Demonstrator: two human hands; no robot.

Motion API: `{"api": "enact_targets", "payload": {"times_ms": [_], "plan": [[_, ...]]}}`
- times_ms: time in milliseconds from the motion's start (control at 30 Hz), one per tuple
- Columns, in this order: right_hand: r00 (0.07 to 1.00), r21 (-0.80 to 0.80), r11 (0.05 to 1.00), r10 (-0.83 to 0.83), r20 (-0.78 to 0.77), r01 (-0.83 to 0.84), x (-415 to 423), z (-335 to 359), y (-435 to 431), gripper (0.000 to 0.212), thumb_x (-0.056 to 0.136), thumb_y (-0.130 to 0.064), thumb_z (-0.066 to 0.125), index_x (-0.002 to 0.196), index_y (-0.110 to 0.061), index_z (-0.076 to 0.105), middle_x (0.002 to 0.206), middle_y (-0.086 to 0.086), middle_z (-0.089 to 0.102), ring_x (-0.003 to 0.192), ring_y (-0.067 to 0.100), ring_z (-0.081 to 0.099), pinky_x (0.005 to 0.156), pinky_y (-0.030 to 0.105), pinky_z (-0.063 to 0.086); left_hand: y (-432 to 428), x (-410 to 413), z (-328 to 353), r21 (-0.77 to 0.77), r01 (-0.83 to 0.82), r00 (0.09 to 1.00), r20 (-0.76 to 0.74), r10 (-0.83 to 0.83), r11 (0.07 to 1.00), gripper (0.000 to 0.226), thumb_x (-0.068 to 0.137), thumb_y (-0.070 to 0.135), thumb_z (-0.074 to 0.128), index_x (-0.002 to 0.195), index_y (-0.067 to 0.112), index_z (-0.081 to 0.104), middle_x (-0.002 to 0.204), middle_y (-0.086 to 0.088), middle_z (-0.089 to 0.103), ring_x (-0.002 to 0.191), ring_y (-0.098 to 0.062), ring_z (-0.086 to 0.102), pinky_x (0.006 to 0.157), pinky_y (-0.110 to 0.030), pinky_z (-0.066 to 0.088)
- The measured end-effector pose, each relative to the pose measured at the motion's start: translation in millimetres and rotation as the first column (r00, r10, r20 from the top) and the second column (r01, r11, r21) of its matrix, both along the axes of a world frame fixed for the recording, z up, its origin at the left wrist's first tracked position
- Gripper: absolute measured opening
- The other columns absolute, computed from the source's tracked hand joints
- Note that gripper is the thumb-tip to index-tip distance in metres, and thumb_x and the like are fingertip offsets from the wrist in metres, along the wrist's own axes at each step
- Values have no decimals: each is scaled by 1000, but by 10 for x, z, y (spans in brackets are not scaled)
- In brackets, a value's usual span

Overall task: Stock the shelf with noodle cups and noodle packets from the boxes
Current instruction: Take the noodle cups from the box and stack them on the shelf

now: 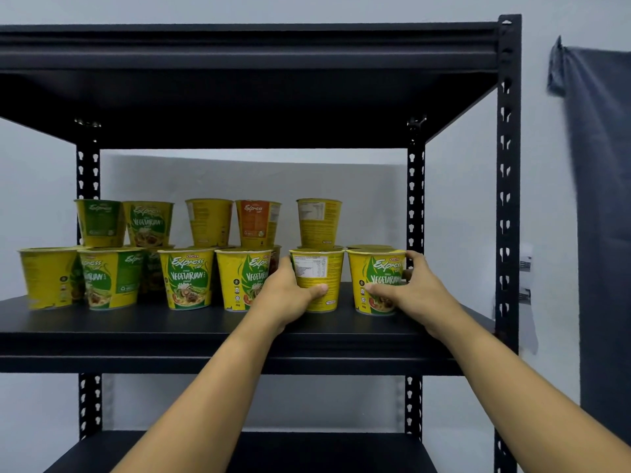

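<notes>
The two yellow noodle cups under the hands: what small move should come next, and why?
Probably let go and draw both hands back. The left hand grips the yellow small-print noodle cup, the right hand the yellow-green Vegetarian noodle cup; both already stand upright on the black metal shelf board, in line with the front row.

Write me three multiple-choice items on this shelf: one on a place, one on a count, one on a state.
1. The orange cup stands: A. atop the lower cups; B. inside a box; C. on the floor.
2. Cups in the upper tier: A. three; B. five; C. eight.
3. The right hand: A. hangs empty; B. grips the rightmost front cup; C. lies flat on a box.
Key: 1 A, it sits in the raised row; 2 B, five cups stand up there; 3 B, thumb and fingers wrap that cup.
</notes>
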State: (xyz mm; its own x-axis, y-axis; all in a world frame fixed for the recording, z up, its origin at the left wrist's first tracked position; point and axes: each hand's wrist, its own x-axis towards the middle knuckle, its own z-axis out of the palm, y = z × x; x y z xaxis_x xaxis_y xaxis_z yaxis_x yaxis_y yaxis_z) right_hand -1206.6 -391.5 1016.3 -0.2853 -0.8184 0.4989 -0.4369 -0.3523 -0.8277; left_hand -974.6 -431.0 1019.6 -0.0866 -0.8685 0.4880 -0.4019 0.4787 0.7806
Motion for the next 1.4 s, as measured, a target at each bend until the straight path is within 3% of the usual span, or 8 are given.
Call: {"api": "enact_targets", "payload": {"times_ms": [267, 433, 667, 833, 967, 1067, 1200, 1400], "plan": [[984, -18, 995, -101, -145, 99, 55, -9, 70, 100, 68, -50, 90, 149, -23, 38, 128, -1, 62, 111, 18, 63, 90, 35, 55, 9, 3, -3, -12, -15, 1000, 6, 15, 1000, 62, 87, 30, 83, 139, 27, 50, 134, 6, 64, 116, -14, 59, 95, -31, 44], [977, -24, 993, -119, -175, 117, 79, -1, 114, 90, 70, -49, 90, 143, -21, 46, 122, -3, 65, 98, 12, 60, 70, 20, 48, 65, 8, 7, -23, -45, 998, 33, 46, 999, 53, 87, 32, 82, 134, 26, 58, 128, 4, 69, 111, -15, 64, 92, -30, 49], [924, -196, 939, -321, -208, 282, 126, -22, 183, 116, 64, -58, 90, 154, -16, 29, 141, 8, 51, 127, 24, 53, 99, 42, 52, 128, 18, 42, -91, -185, 967, 163, 198, 978, 55, 84, 46, 83, 127, 17, 65, 119, -1, 72, 107, -20, 66, 91, -36, 56], [881, -508, 824, -411, -234, 250, 178, -101, 255, 67, 79, -51, 81, 129, -22, 47, 115, -5, 52, 108, 15, 55, 85, 35, 53, 260, 114, 21, -163, -208, 924, 290, 248, 965, 54, 85, 55, 77, 122, 16, 71, 110, 0, 74, 101, -19, 68, 89, -41, 59], [806, -632, 775, -359, -471, -24, 252, -110, 376, 28, 92, -31, 71, 116, -20, 62, 106, -8, 61, 102, 10, 56, 85, 35, 52, 465, 284, -10, -208, -115, 908, 374, 187, 971, 55, 92, 49, 72, 138, 20, 64, 126, 1, 70, 116, -17, 64, 100, -38, 55], [646, -467, 860, -239, -725, -205, 382, -123, 493, 29, 98, -36, 64, 122, -22, 68, 114, -10, 67, 108, 7, 59, 91, 35, 52, 638, 466, -43, -206, -79, 882, 441, 165, 975, 57, 94, 51, 69, 141, 22, 61, 132, 2, 67, 119, -16, 61, 104, -40, 53], [470, -171, 978, -97, -877, -116, 715, -161, 641, 59, 99, -66, 40, 146, -32, 52, 144, -14, 56, 132, 6, 49, 106, 33, 46, 847, 745, -152, -262, -85, 843, 495, 209, 961, 54, 97, 54, 61, 142, 25, 61, 140, 3, 63, 126, -17, 57, 107, -39, 49], [394, 73, 997, 79, -916, -30, 1210, -324, 769, 77, 97, -75, 25, 160, -30, 24, 165, -10, 29, 151, 12, 26, 122, 41, 27, 995, 1145, -362, -300, -112, 788, 554, 269, 947, 48, 100, 58, 51, 137, 30, 64, 123, 3, 72, 114, -20, 64, 92, -40, 55]]}}
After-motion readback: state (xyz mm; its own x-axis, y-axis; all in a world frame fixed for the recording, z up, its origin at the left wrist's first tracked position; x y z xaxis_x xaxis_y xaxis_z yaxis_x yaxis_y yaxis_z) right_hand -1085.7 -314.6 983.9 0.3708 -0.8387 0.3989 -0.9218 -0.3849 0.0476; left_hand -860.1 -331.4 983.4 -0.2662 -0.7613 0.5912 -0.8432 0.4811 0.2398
